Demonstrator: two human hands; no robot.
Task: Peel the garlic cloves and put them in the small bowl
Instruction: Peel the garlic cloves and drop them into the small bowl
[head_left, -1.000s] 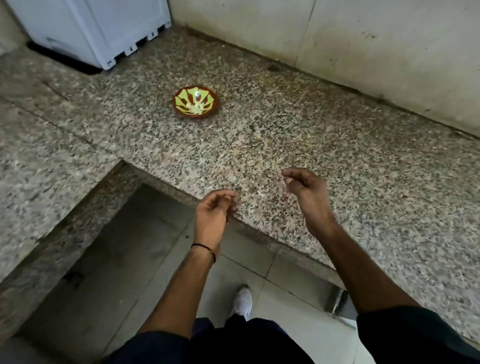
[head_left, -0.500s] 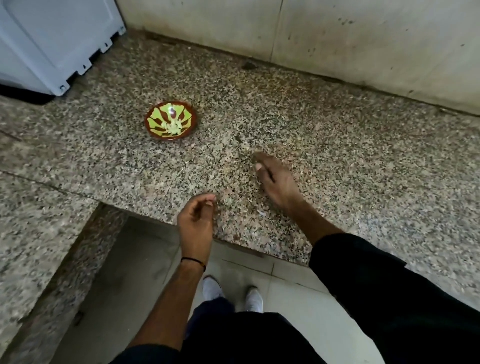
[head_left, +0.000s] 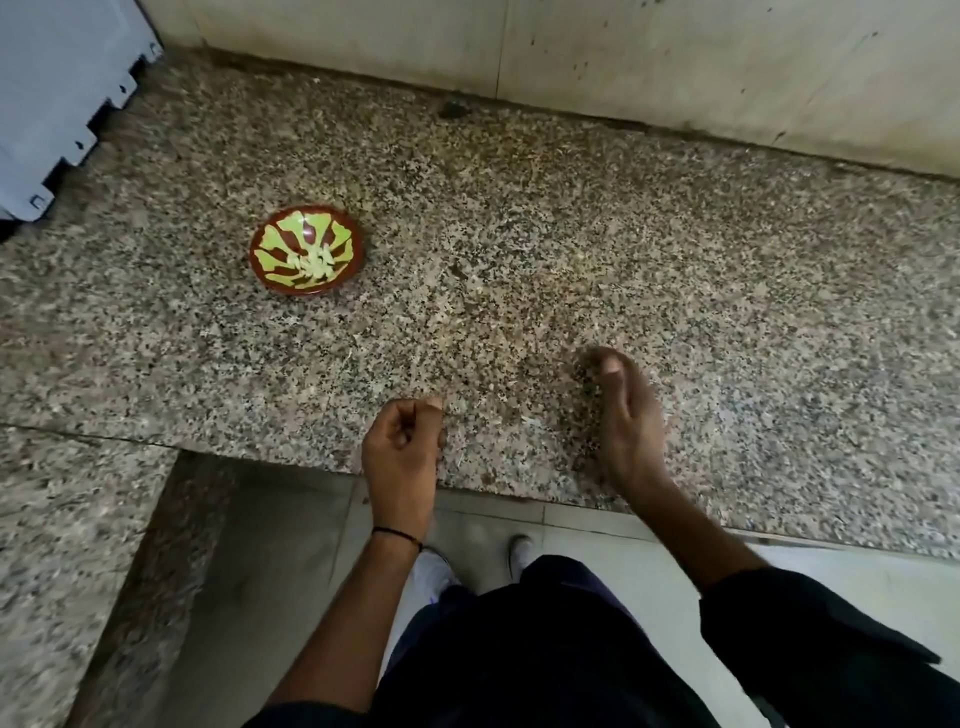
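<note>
Hovering at the front edge of the counter (head_left: 571, 234), left hand (head_left: 402, 449) and blurred right hand (head_left: 626, 415) curl; whether either holds a clove, I cannot tell. Bowl (head_left: 306, 250) sits well apart, leftward: a carried clove could drop off the edge.

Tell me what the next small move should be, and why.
Probably bring the right hand across to the left hand, whose fingers are curled as if pinching something too small to make out. The small bowl sits apart, further back on the counter, where I can make out no loose clove.
</note>
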